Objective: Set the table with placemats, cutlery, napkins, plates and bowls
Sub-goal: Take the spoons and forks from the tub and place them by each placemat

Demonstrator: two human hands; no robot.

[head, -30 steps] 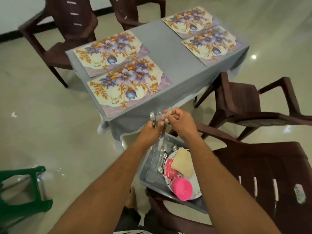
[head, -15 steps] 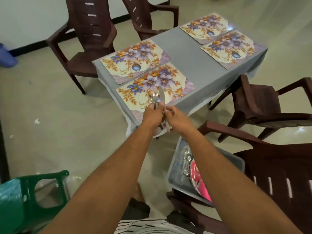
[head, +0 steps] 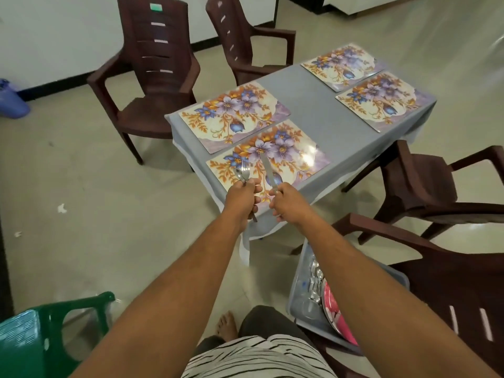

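No readable writing anywhere; only a green sticker (head: 156,7) on the back of the far-left brown chair (head: 152,77), blank as far as can be told. Both arms stretched forward over the near corner of the table (head: 313,110). Left hand (head: 241,196) fisted round a fork (head: 245,170) and a spoon (head: 239,174), heads tilted up and away, handle ends poking out below the fist. Right hand (head: 289,204) just beside it, apart by a narrow gap, fingers curled round the handle of a knife (head: 268,170), blade raised over the nearest placemat (head: 294,156). Second placemat (head: 231,115) along the left edge behind it, two more (head: 341,65) (head: 381,99) at the far end, all flat on the grey cloth. Grey tub (head: 302,290) on a brown chair at lower right, half hidden behind the right forearm: more cutlery (head: 315,279) inside, hard to count, and a pink plate (head: 334,312) cut off by the arm. Green stool (head: 54,323) at lower left, clipped by the frame. Bare foot (head: 226,324) and striped shirt (head: 259,356) at the bottom edge.
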